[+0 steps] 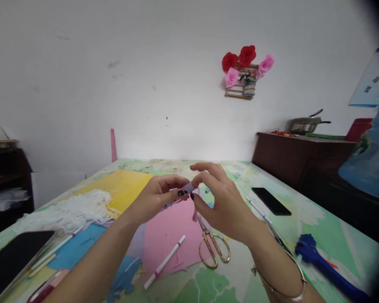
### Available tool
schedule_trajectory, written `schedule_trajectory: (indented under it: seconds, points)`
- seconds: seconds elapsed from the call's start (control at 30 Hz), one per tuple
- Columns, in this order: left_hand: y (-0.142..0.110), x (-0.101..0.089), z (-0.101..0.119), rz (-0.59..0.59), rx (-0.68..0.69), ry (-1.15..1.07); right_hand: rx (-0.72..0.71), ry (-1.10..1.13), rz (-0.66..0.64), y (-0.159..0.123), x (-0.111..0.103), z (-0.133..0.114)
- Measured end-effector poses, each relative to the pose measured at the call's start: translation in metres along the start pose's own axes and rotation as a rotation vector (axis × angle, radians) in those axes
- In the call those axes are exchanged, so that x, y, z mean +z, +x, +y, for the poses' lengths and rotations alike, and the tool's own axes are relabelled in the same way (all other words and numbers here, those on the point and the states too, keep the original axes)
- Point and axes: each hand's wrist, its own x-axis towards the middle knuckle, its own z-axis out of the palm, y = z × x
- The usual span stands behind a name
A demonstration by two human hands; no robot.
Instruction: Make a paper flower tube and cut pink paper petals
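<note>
Both my hands meet above the table's middle. My left hand (159, 194) pinches a small pale purple strip of paper (187, 187) between thumb and fingers. My right hand (217, 198) pinches the same strip from the right, its other fingers raised. A small pink scrap (195, 216) hangs just under the hands. Below them lies a pink paper sheet (170, 235) with a white pen (164, 261) on it. Gold-handled scissors (213, 247) lie shut beside the sheet, under my right wrist.
A yellow sheet (126, 185), a heap of white string (72, 210) and a blue sheet (78, 248) lie to the left. A dark tablet (12, 261) sits at the near left. A black phone (270, 200), a pen (255, 207) and a blue tool (322, 265) lie right.
</note>
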Motion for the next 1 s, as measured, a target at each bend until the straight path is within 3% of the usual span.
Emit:
schedule_trajectory:
  seconds: [0.33, 0.63, 0.87, 1.0]
  points:
    - [0.0001, -0.0006, -0.003, 0.019, -0.024, -0.08, 0.009, 0.014, 0.079, 0.0003, -0.0009, -0.0022]
    - [0.0017, 0.0037, -0.0022, 0.051, -0.081, -0.292, 0.005, 0.091, 0.24, 0.0032, -0.0027, -0.0049]
    - [0.0028, 0.0041, -0.0057, 0.075, -0.097, -0.3, 0.154, 0.151, 0.493, 0.0002, -0.003, -0.0003]
    - [0.0024, 0.0054, -0.0047, 0.023, -0.072, -0.332, 0.223, 0.097, 0.524, 0.0004, -0.0025, 0.0015]
